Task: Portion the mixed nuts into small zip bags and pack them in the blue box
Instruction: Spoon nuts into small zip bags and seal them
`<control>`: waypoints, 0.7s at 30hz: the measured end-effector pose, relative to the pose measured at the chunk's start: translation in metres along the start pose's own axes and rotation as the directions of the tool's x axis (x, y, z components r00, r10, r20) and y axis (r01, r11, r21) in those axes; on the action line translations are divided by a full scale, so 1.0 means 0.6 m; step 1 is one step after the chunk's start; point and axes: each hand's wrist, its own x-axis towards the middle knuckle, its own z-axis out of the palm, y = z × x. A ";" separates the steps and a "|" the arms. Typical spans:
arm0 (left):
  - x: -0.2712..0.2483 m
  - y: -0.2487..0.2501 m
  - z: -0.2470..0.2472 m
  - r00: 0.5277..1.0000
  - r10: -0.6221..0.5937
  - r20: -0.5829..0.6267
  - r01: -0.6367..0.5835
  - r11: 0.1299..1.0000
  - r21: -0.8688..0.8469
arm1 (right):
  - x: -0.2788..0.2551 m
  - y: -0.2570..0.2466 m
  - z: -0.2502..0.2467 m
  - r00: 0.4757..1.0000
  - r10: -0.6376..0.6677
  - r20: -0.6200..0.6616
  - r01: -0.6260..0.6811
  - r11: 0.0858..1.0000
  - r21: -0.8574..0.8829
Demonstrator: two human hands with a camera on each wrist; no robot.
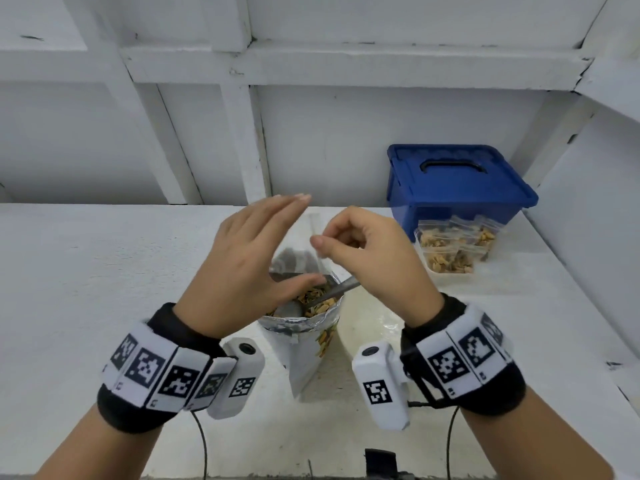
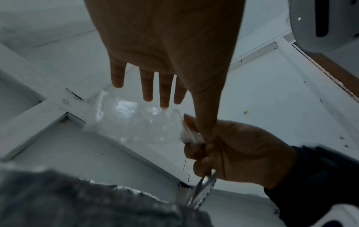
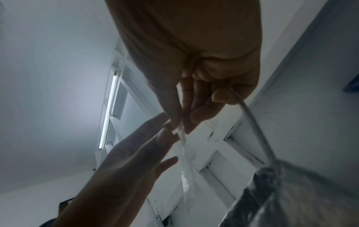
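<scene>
My right hand [image 1: 320, 244] pinches the top edge of an empty clear zip bag [image 1: 298, 259] between thumb and forefinger. Its lower fingers are curled round the handle of a metal spoon [image 1: 341, 289], whose bowl lies in the nuts. My left hand [image 1: 298, 237] is open beside the bag with straight fingers and holds nothing. Under both hands stands the opened foil pouch of mixed nuts [image 1: 304, 351]. The left wrist view shows the zip bag [image 2: 136, 122] hanging sideways from the right hand [image 2: 194, 135]. The blue box [image 1: 457, 185] sits at the back right with its lid on.
A clear tray [image 1: 446, 275] with several filled zip bags [image 1: 450, 247] stands in front of the blue box. White wall framing runs along the back and the right side. The white table [image 1: 104, 271] spreads out to the left of the pouch.
</scene>
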 end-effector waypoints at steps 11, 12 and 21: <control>-0.016 0.000 0.007 0.999 -0.026 0.042 0.023 0.998 0.057 | -0.011 -0.003 0.009 0.997 0.069 0.040 -0.072 0.994 0.082; -0.016 0.000 0.007 0.999 -0.027 0.038 0.025 0.999 0.043 | -0.012 -0.004 0.008 0.996 0.070 0.051 -0.074 0.993 0.088; -0.016 0.003 -0.002 1.000 -0.017 0.020 0.019 0.995 -0.098 | -0.014 -0.011 0.006 0.993 0.095 0.075 -0.102 0.989 0.109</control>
